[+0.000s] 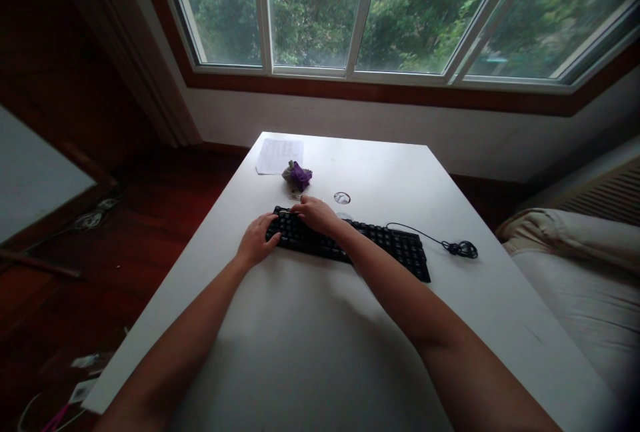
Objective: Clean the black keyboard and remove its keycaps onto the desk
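A black keyboard (380, 245) lies slantwise across the middle of the white table (310, 352). Its cable (457, 247) is bundled just off the right end. My left hand (256, 241) is curled round the keyboard's left end, thumb on the keys. My right hand (319, 215) reaches across and rests on the back left keys. Its fingers are bent down and pressed together near the top left corner. What sits under the fingertips is too small to make out.
Behind the keyboard lie a crumpled purple-and-grey cloth (298, 175), a printed sheet of paper (279, 155) and a small round ring-like item (342, 198). A cushioned seat (575, 265) borders the table's right side. Wooden floor with cables (90, 219) lies to the left.
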`<state>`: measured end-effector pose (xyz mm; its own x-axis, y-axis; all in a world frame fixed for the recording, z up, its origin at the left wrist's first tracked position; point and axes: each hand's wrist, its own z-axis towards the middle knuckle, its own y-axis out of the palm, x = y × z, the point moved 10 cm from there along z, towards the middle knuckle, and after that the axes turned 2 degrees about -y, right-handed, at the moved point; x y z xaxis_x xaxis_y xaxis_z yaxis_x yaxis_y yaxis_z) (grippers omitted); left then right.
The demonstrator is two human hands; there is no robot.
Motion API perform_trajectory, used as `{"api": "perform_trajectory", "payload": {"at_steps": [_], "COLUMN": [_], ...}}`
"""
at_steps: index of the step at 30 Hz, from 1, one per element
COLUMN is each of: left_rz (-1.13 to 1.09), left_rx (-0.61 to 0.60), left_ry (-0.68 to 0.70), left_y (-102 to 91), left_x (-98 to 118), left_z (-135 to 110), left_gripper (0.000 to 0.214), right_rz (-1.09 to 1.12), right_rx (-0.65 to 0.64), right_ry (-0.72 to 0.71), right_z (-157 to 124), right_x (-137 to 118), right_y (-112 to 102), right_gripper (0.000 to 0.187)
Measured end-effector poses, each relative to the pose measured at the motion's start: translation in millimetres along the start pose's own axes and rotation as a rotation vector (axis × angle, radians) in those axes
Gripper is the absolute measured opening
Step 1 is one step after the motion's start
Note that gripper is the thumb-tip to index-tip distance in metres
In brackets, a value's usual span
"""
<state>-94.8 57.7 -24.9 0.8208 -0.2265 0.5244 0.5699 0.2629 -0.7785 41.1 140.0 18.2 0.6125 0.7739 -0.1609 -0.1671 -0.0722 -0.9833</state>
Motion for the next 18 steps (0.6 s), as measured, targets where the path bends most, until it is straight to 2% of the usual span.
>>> {"api": "perform_trajectory", "payload": {"at_steps": [5,11,18], "left_rz": [0.008,0.026,0.044], "left_rx": [0.020,0.039,0.032], "left_ry": [0.017,0.033,0.019], "left_y": [-1.4,-3.8,-3.6], "left_x": [2,4,4], "left_z": [0,-1,-1], "left_gripper": [0.050,0.048,0.048], "right_rz": [-0.120,-0.182,-0.178], "right_rx": [-0.039,-0.099,-0.152], "right_ry": [0.000,0.021,0.005], "right_z": [-13,-28,-18], "right_x": [7,15,-2], "right_y": [-6,-14,-3], "right_gripper": [0.041,0.043,0.049]}}
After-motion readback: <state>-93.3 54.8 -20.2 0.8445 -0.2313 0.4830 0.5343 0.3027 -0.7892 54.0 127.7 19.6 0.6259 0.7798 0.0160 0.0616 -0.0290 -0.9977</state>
